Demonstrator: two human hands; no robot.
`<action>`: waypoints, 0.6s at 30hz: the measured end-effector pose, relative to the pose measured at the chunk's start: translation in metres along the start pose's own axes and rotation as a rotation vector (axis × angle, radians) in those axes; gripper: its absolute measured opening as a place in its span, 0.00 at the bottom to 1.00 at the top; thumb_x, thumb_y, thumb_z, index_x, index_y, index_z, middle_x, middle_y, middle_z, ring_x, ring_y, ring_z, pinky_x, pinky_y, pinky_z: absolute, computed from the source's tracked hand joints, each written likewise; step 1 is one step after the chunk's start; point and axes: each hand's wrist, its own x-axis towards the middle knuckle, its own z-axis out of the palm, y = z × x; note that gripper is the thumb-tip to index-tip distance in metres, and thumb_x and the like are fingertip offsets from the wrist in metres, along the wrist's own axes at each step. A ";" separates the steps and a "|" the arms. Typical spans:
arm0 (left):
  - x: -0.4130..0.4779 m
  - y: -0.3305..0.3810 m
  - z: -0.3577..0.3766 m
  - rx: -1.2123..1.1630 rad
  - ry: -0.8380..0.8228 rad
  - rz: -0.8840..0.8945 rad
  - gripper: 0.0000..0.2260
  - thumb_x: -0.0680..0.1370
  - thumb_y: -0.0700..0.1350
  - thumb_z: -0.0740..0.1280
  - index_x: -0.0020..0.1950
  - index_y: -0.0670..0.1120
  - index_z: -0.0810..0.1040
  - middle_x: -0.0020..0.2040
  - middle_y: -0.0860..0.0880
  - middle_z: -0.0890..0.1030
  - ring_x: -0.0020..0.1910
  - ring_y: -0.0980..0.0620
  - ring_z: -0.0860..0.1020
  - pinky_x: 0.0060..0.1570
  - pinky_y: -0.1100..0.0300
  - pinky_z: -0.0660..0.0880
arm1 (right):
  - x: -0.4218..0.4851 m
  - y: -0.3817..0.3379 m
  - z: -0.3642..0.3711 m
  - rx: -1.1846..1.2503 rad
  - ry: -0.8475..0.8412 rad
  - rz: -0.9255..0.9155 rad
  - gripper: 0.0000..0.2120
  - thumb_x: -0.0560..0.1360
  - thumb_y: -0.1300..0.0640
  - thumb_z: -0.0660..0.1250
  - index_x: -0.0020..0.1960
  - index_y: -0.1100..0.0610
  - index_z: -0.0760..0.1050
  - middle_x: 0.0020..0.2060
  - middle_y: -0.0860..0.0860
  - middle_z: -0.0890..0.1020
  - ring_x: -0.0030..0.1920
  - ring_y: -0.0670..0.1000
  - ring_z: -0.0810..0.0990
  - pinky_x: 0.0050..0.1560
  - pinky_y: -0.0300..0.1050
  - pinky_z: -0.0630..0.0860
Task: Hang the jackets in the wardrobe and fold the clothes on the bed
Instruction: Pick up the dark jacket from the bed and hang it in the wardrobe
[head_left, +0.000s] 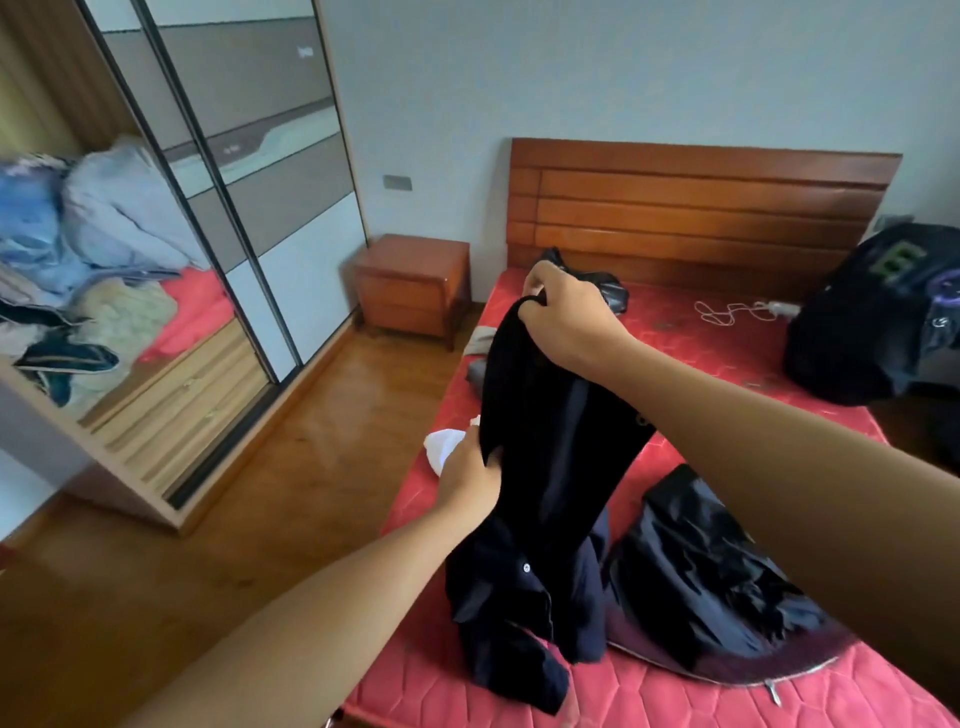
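Both hands pinch a soft dark button-up shirt (545, 452) over the quilted red bed's (701, 358) left edge: right hand (563, 317) bunching its top, left hand (470, 475) its side.

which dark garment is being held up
The buttoned dark shirt, gripped by the left hand and right hand; the shiny jacket beside it lies crumpled on the mattress, untouched.
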 end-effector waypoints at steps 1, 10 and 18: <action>0.006 -0.003 0.002 -0.053 0.005 -0.038 0.13 0.84 0.43 0.61 0.67 0.50 0.75 0.52 0.53 0.77 0.50 0.53 0.77 0.48 0.62 0.68 | -0.001 0.001 -0.004 -0.019 0.002 -0.023 0.07 0.79 0.57 0.58 0.56 0.55 0.68 0.40 0.52 0.77 0.40 0.55 0.76 0.37 0.47 0.68; 0.047 0.003 -0.054 -0.267 0.043 0.021 0.06 0.83 0.39 0.60 0.54 0.51 0.68 0.42 0.54 0.72 0.45 0.50 0.73 0.42 0.61 0.67 | -0.024 0.069 -0.038 -0.911 -0.170 -0.235 0.25 0.75 0.67 0.63 0.66 0.47 0.62 0.61 0.58 0.63 0.27 0.56 0.71 0.24 0.47 0.64; 0.063 0.046 -0.131 0.718 -0.319 0.685 0.33 0.75 0.55 0.73 0.74 0.62 0.58 0.57 0.53 0.73 0.51 0.47 0.79 0.47 0.54 0.75 | -0.040 0.110 -0.022 -1.204 -0.251 -0.227 0.37 0.75 0.25 0.55 0.72 0.50 0.61 0.67 0.59 0.66 0.51 0.60 0.79 0.34 0.51 0.70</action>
